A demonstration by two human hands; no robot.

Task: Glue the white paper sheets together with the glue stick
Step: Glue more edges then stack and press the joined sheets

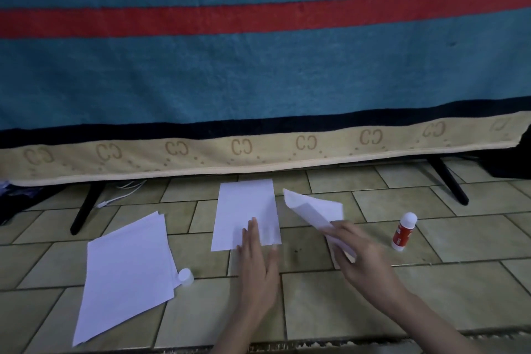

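A white paper sheet [244, 204] lies flat on the tiled floor in the middle. My left hand [258, 259] rests on its near edge with straight fingers. To its right, my right hand [356, 250] grips a second white sheet [310, 210], which is lifted and curled above the floor. The glue stick [403, 231], red with a white top, stands upright further right, uncapped. Its white cap [186, 277] sits beside a stack of white sheets [126, 273] at the left.
A blue and red towel [258, 66] with a beige border hangs over a rack at the back. Black rack legs [86, 207] reach the floor at left and right. A white cable [120, 195] lies under the rack.
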